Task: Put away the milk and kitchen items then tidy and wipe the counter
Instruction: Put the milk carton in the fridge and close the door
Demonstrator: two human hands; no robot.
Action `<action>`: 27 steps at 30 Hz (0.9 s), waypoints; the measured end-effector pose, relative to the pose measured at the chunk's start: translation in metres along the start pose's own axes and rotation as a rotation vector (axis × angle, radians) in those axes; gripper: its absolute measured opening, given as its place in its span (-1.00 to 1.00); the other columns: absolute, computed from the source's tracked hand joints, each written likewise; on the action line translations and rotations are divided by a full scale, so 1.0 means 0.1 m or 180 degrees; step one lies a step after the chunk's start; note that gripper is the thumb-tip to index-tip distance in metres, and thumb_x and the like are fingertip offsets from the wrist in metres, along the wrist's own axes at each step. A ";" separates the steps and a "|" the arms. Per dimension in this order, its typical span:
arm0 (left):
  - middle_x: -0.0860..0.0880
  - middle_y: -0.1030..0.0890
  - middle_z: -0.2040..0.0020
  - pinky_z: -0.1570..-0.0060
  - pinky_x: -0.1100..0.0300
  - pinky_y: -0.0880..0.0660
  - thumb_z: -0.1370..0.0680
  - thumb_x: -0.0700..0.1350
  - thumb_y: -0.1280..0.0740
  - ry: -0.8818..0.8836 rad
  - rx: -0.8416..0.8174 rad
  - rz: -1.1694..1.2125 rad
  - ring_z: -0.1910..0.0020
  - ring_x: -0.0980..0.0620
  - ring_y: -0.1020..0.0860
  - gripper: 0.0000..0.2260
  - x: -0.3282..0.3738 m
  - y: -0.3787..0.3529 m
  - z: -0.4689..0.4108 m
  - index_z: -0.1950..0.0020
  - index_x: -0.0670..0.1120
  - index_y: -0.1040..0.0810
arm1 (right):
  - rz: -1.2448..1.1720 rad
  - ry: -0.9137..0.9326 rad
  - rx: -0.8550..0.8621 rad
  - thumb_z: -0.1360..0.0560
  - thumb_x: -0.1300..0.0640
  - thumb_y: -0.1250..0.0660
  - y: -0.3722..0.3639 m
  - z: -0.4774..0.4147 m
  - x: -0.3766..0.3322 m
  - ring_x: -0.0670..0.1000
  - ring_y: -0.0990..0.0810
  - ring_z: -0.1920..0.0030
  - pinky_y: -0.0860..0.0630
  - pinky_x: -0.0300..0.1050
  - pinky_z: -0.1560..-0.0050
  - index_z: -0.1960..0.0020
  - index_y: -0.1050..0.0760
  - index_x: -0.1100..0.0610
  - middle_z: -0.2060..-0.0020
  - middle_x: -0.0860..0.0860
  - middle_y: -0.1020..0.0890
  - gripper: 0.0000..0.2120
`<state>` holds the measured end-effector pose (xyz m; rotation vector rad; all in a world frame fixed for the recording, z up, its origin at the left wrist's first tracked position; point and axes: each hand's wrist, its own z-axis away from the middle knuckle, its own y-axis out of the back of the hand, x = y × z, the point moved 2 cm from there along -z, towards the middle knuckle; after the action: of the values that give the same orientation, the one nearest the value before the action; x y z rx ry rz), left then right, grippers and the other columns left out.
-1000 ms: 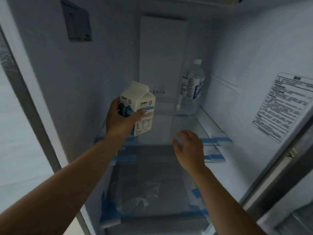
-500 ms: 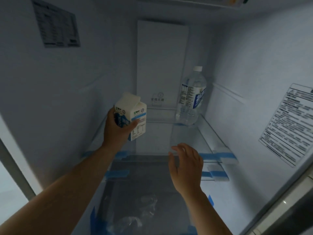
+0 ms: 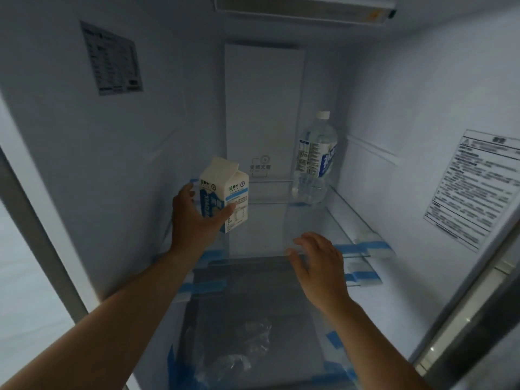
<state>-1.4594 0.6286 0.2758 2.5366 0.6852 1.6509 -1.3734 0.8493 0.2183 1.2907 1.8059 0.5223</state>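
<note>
Two bare hands reach into an open fridge (image 3: 118, 164). At about 9 o'clock from the middle of the view, the left hand (image 3: 194, 218) grips a small white and blue milk carton (image 3: 225, 192), thumb across its front and fingers behind; the carton is upright, tilted slightly, held above the left part of a glass shelf (image 3: 332, 218). At 5 o'clock from the carton, the right hand (image 3: 318, 263) is open with fingers spread, empty, hovering at the shelf's front edge; whether it touches the glass cannot be told. At 2 o'clock from the carton, a large clear water bottle (image 3: 315, 161) stands upright at the back right of the shelf. Blue tape strips (image 3: 365, 246) mark the shelf's right front corner.
</note>
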 end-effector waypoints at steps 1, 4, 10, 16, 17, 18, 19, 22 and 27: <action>0.01 -0.30 -0.23 -0.03 0.35 -0.31 -0.34 -0.02 -0.50 -0.0142 0.0039 -0.0019 -0.15 0.17 -0.29 -0.29 0.06 0.04 0.05 -0.38 -0.08 -0.24 | -0.0020 0.0030 -0.0066 -0.51 -0.25 -0.04 0.07 0.02 0.00 0.10 -0.49 -0.19 -0.38 -0.02 -0.16 -0.13 -0.52 0.12 -0.14 0.08 -0.56 -0.48; 0.01 -0.34 -0.22 -0.12 0.20 -0.36 -0.38 0.06 -0.44 -0.0627 -0.0091 -0.0041 -0.18 0.12 -0.34 -0.42 0.16 0.12 0.18 -0.30 -0.07 -0.31 | 0.0031 -0.0044 -0.0060 -0.50 -0.30 0.02 0.34 0.22 -0.11 0.08 -0.42 -0.27 -0.37 -0.08 -0.26 -0.26 -0.41 0.17 -0.25 0.11 -0.48 -0.37; -0.01 -0.41 -0.28 -0.22 0.22 -0.28 -0.46 0.15 -0.27 -0.1591 -0.1538 -0.0143 -0.27 0.04 -0.36 -0.47 0.46 0.17 0.72 -0.37 -0.05 -0.30 | 0.0579 -0.0190 0.0322 -0.51 -0.24 -0.04 1.18 0.89 -0.56 0.06 -0.40 -0.28 -0.35 -0.15 -0.24 -0.27 -0.40 0.15 -0.26 0.11 -0.47 -0.45; 0.09 -0.49 -0.15 -0.14 0.26 -0.33 -0.40 0.29 -0.12 -0.2697 -0.2884 0.0231 -0.15 0.10 -0.45 -0.42 1.19 -0.14 1.69 -0.30 -0.02 -0.41 | 0.1436 -0.0651 0.0686 -0.50 -0.12 -0.12 2.21 1.80 -0.84 0.06 -0.44 -0.23 -0.36 -0.11 -0.22 -0.24 -0.43 0.17 -0.21 0.10 -0.50 -0.54; 0.05 -0.51 -0.19 -0.18 0.23 -0.33 -0.42 0.26 -0.13 -0.2933 -0.2993 0.0341 -0.17 0.07 -0.45 -0.44 1.33 -0.19 1.91 -0.31 -0.03 -0.42 | 0.1632 -0.0789 0.0654 -0.50 -0.12 -0.12 2.37 1.97 -0.84 0.07 -0.45 -0.22 -0.37 -0.10 -0.20 -0.23 -0.44 0.16 -0.20 0.10 -0.51 -0.54; 0.00 -0.52 -0.22 -0.20 0.21 -0.33 -0.44 0.24 -0.14 -0.3163 -0.3059 0.0441 -0.20 0.05 -0.44 -0.45 1.48 -0.24 2.13 -0.31 -0.03 -0.42 | 0.1830 -0.0956 0.0612 -0.49 -0.12 -0.11 2.53 2.15 -0.82 0.08 -0.47 -0.21 -0.39 -0.08 -0.18 -0.22 -0.44 0.16 -0.19 0.10 -0.52 -0.54; -0.02 -0.52 -0.23 -0.21 0.22 -0.31 -0.44 0.22 -0.15 -0.3368 -0.3107 0.0539 -0.21 0.06 -0.42 -0.47 1.62 -0.28 2.34 -0.31 -0.04 -0.42 | 0.2005 -0.1143 0.0583 -0.49 -0.13 -0.10 2.68 2.32 -0.80 0.10 -0.48 -0.20 -0.42 -0.04 -0.15 -0.22 -0.45 0.16 -0.18 0.11 -0.53 -0.53; -0.01 -0.52 -0.23 -0.21 0.23 -0.31 -0.46 0.20 -0.16 -0.3826 -0.3336 0.0710 -0.22 0.07 -0.41 -0.51 1.97 -0.40 2.89 -0.29 -0.03 -0.43 | 0.2372 -0.1687 0.0521 -0.48 -0.14 -0.12 3.07 2.88 -0.72 0.15 -0.52 -0.16 -0.47 0.03 -0.08 -0.22 -0.44 0.18 -0.16 0.13 -0.54 -0.51; -0.02 -0.52 -0.25 -0.20 0.08 -0.37 -0.47 0.24 -0.12 -0.4395 -0.3564 0.0212 -0.22 -0.02 -0.47 -0.49 2.23 -0.68 3.48 -0.32 -0.01 -0.39 | 0.2670 -0.2209 0.0421 -0.46 -0.15 -0.10 3.50 3.63 -0.59 0.18 -0.58 -0.04 -0.50 0.06 -0.02 -0.19 -0.46 0.22 -0.09 0.15 -0.58 -0.48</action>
<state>-1.1018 0.8462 0.2985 1.9877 -0.3734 -0.1175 -0.8719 0.8824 0.2914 2.0039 0.6946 0.3154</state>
